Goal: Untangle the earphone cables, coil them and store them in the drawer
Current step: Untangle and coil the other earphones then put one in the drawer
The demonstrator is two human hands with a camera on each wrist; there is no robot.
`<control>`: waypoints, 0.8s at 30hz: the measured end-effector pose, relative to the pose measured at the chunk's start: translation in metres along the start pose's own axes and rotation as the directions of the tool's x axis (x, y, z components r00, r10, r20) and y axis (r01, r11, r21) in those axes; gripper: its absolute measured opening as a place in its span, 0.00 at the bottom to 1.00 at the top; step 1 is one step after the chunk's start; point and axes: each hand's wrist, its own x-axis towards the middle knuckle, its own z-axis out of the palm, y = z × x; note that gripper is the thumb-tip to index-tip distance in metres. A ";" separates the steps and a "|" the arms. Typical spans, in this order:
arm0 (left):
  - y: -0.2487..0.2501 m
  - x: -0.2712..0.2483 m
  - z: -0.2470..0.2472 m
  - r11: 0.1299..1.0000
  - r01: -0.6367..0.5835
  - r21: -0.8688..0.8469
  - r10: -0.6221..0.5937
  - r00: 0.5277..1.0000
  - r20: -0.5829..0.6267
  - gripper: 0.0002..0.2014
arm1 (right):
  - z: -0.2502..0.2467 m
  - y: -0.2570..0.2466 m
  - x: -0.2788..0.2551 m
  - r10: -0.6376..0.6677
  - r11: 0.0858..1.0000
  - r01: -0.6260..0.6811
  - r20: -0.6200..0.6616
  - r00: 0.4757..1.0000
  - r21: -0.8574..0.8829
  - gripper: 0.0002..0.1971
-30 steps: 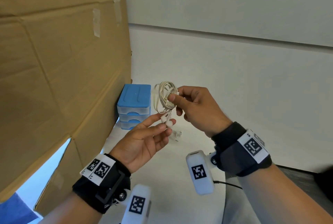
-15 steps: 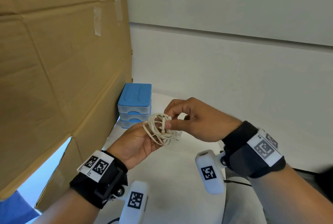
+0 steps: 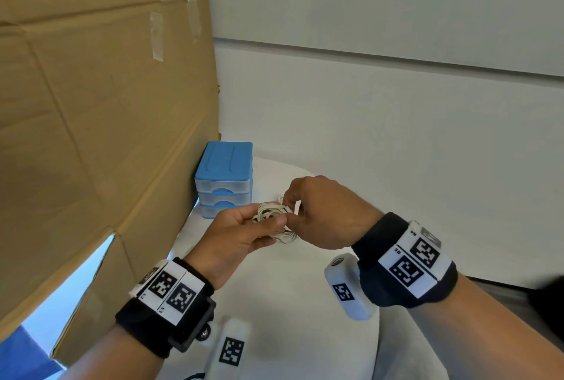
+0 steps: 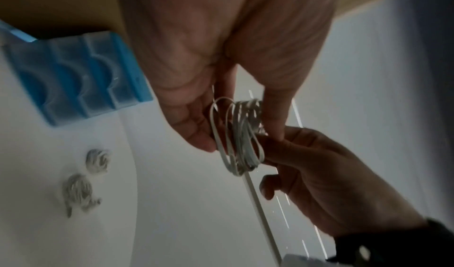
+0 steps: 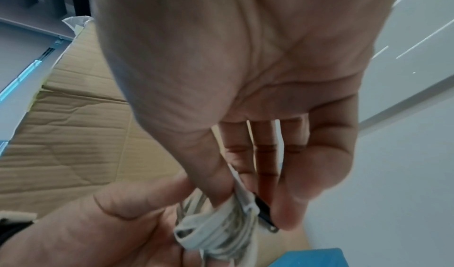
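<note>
Since half a second ago the coiled earphone cable [image 3: 274,221] has been drawn lower and closer between both hands, above the white table [image 3: 274,288] and clear of it. Left to right in the head view, a cardboard sheet [image 3: 91,104] is seen standing against the blue drawer unit [image 3: 224,178], whose drawers are closed; the left hand [image 3: 235,236] is curled around the coil, and the right hand [image 3: 323,214] pinches its wrapped end. Only in the left wrist view are two other coiled bundles [image 4: 81,181] shown lying on the table near the drawers, while the dark plug [image 5: 264,212] pinched at the fingertips is revealed only by the right wrist view.
</note>
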 end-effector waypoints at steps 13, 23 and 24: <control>0.014 0.001 -0.012 0.991 -0.031 0.132 0.041 0.997 -0.071 0.10 | 0.013 0.011 0.013 0.002 0.902 0.040 -0.097 0.995 0.429 0.04; 0.022 0.000 -0.018 0.999 -0.034 0.034 0.036 0.997 -0.071 0.10 | 0.014 0.006 0.014 0.014 0.741 0.071 -0.121 0.992 0.667 0.01; 0.023 0.000 -0.018 0.999 -0.028 0.017 0.029 0.998 -0.060 0.10 | 0.014 0.005 0.013 0.004 0.734 0.080 -0.122 0.993 0.675 0.01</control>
